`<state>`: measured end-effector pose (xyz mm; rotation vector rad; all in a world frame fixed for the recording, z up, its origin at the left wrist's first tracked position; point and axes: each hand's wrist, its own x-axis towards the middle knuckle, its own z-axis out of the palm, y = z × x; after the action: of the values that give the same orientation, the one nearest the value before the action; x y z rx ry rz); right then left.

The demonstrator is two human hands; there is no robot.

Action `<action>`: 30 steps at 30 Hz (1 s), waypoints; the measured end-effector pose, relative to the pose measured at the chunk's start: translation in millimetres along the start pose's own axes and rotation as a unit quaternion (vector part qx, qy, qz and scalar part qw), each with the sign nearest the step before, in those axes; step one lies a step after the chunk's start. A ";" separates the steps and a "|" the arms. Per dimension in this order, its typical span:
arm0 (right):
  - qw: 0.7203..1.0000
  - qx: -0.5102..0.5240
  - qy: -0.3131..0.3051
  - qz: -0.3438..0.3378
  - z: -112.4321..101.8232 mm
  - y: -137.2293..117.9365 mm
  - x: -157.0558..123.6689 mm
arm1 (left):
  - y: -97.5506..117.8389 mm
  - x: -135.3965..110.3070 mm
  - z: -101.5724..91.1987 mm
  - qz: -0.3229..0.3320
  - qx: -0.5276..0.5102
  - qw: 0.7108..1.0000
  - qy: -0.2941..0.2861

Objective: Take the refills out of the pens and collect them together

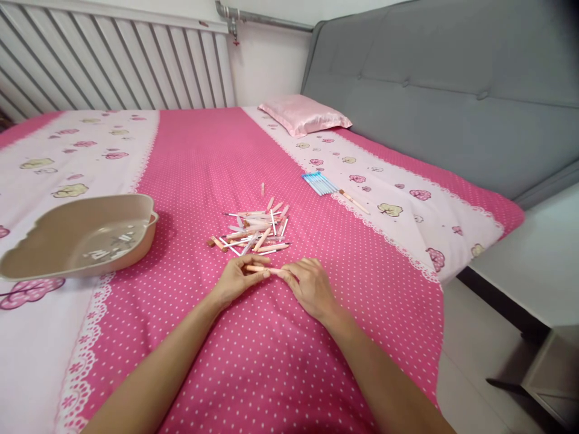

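My left hand point(242, 278) is closed around the peach barrel of a slim pen point(256, 268), which lies nearly level just above the bed. At the pen's pale pink right end, the fingers of my right hand point(310, 286) are pinched shut. Just beyond both hands is a loose pile of pen parts point(257, 228): pink and peach tubes, thin white sticks with dark tips and a few brown pieces. A single pink tube point(263, 189) lies apart behind the pile.
To the left stands a beige basin point(140, 250) with small white and grey pieces inside. Several light-blue pens point(320, 183) lie in a row at the right, beside a peach pen with a brown end point(355, 202). A pink pillow point(303, 114) rests near the grey headboard point(434, 78).
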<state>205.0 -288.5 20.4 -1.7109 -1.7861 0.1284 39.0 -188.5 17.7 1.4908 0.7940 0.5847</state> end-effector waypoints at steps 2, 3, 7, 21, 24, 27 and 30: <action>1.000 0.004 0.000 0.011 -0.7 0.0 0.6 | 0.2 1.3 0.0 0.024 -0.006 1.000 0.014; 1.000 0.007 -0.001 0.020 -1.6 0.1 0.9 | 0.8 2.0 -0.8 0.040 -0.005 0.999 0.034; 0.998 0.023 0.009 0.063 -5.6 0.7 1.3 | 4.5 4.7 -16.8 0.102 0.061 0.976 0.182; 0.990 0.096 0.028 0.099 -7.3 3.0 2.9 | -19.7 17.9 -85.9 0.062 0.557 0.799 0.216; 0.979 0.155 0.037 0.126 -6.3 6.3 3.9 | -14.8 15.1 -81.2 0.037 0.563 0.791 0.238; 0.963 0.217 0.038 0.153 -5.1 9.3 4.8 | -9.2 11.8 -77.5 0.014 0.572 0.780 0.254; 0.947 0.269 0.039 0.170 -3.6 11.5 5.1 | -5.7 9.4 -74.6 -0.006 0.586 0.766 0.264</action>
<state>217.0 -283.4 19.5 -1.5671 -1.2278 0.6269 -13.0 -133.9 17.4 2.4865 1.8244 0.5012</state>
